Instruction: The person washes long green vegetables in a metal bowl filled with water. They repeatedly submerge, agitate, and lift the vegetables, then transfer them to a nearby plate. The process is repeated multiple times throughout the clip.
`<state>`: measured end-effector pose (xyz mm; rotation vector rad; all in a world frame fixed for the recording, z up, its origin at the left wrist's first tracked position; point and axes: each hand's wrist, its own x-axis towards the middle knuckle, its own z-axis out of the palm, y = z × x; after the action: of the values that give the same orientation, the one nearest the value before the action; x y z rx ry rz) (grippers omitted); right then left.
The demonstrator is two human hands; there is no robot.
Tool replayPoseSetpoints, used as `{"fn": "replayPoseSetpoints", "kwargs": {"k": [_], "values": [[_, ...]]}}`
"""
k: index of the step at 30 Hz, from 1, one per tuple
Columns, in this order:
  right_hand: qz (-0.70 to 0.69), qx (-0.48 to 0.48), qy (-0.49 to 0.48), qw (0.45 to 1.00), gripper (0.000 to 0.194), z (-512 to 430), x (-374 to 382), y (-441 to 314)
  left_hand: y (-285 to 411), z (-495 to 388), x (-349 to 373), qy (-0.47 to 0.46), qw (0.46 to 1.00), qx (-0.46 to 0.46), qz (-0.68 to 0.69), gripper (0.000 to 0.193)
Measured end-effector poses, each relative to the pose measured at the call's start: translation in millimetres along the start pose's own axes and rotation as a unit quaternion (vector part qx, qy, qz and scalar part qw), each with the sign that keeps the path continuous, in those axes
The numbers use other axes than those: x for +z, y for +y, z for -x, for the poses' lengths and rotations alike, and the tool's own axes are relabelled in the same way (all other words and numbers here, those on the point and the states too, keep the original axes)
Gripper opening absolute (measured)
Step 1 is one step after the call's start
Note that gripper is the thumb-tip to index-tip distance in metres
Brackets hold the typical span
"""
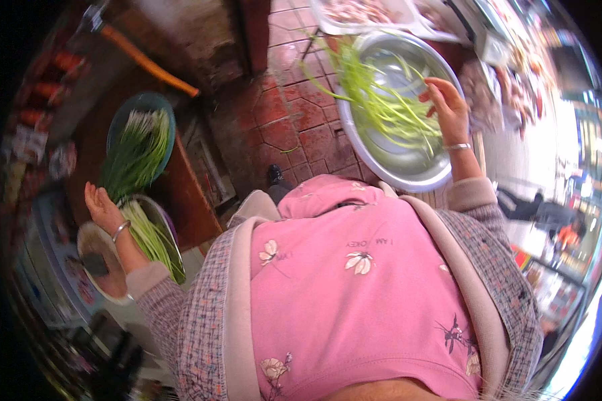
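My right hand [446,103] hangs over a large metal basin [353,135], its fingers bent. A thin green strand reaches close to the fingertips, but whether they grip it is unclear. Long pale-green stalks [376,103] lie in the basin, and many trail over its left rim. On the far left, my left hand [103,208] has its fingers extended and holds nothing visible. Just above it, a bunch of green onions [140,145] with white root ends rests in a teal basin [115,120]. Beside my left wrist, more light-green stalks [150,233] fill an oval container [173,230].
Red floor tiles [301,125] are between the basin and a brown wooden table [193,200]. A round board [113,280] bears a dark flat object. White trays [404,30] of raw meat pieces stand behind the metal basin. Another person [547,210] is at the far right.
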<state>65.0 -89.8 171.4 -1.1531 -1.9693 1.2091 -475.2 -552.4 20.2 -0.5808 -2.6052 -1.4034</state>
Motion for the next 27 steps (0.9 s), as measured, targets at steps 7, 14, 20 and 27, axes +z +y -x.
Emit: {"fn": "replayPoseSetpoints", "kwargs": {"k": [7,14,20,27], "values": [[0.061,0.148,-0.149,0.976,0.022,74.6,-45.8,68.3,339.5,111.7,162.4,-0.299,0.897,0.261,0.194,0.014],[0.328,0.066,-0.294,0.895,0.027,99.4,-29.4,117.8,446.0,251.2,299.5,-0.508,0.687,0.507,0.116,0.021],[0.318,0.067,-0.233,0.916,0.037,80.8,-39.2,148.3,442.6,298.2,372.2,-0.441,0.671,0.588,-0.098,0.037],[-0.125,0.280,-0.072,0.949,0.052,62.6,-28.8,170.7,439.7,310.8,384.5,-0.465,0.755,0.439,-0.146,0.031]]}}
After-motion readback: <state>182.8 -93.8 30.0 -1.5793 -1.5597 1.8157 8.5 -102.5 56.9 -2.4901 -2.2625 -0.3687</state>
